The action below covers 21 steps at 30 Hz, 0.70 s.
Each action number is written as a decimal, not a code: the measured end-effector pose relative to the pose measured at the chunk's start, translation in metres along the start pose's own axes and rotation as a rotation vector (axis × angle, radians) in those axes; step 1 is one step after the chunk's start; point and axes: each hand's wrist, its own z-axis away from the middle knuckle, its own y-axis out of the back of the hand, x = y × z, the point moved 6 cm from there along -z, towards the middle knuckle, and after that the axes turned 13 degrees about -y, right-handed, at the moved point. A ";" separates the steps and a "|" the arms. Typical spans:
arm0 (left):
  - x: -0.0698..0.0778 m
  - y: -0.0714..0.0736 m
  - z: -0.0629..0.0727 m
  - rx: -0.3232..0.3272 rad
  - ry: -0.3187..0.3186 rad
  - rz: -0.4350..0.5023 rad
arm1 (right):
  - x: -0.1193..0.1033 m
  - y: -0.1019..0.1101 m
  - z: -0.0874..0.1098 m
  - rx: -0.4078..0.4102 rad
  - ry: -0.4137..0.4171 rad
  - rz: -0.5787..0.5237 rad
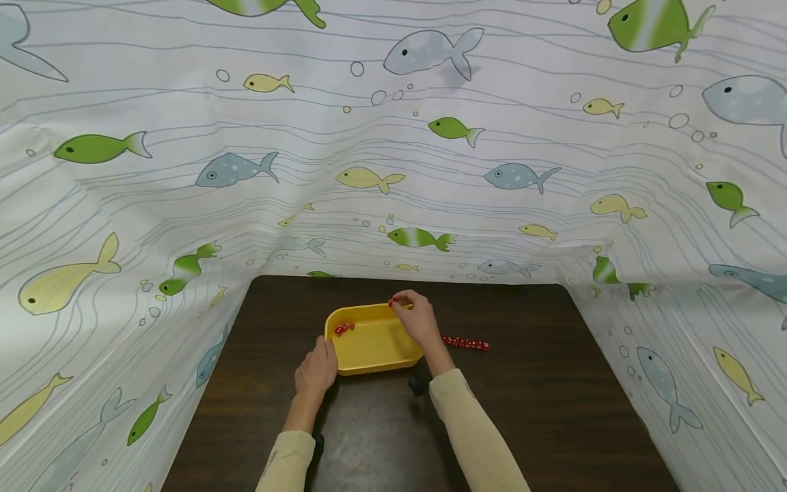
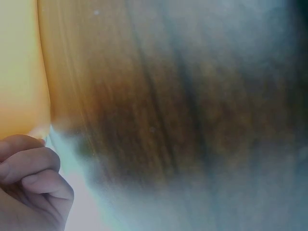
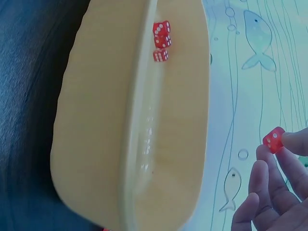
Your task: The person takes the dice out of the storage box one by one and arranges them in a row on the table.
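Note:
A shallow yellow tray (image 1: 370,347) stands tilted or flat on the dark table; I cannot tell which. My left hand (image 1: 317,369) grips its left end, and in the left wrist view its curled fingers (image 2: 33,166) lie by the tray's edge (image 2: 24,72). My right hand (image 1: 419,320) pinches one red die (image 3: 274,140) between thumb and fingertips, above the tray's far right rim. Inside the tray, three red dice (image 3: 161,41) sit together at the left end. A row of several red dice (image 1: 467,343) lies on the table, right of the tray.
The dark wooden table (image 1: 529,403) extends around the tray. A white fish-print sheet (image 1: 393,150) rises behind and along both sides. A small black object (image 1: 420,383) shows beneath my right wrist.

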 end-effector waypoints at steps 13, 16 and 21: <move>0.001 -0.001 0.001 0.001 0.009 0.003 | 0.027 0.036 -0.005 0.057 -0.095 -0.079; 0.001 -0.001 0.000 0.005 0.005 0.003 | 0.033 0.045 -0.006 0.067 -0.090 -0.078; 0.000 -0.001 0.000 0.003 0.004 0.002 | 0.043 0.059 -0.005 0.078 -0.101 -0.095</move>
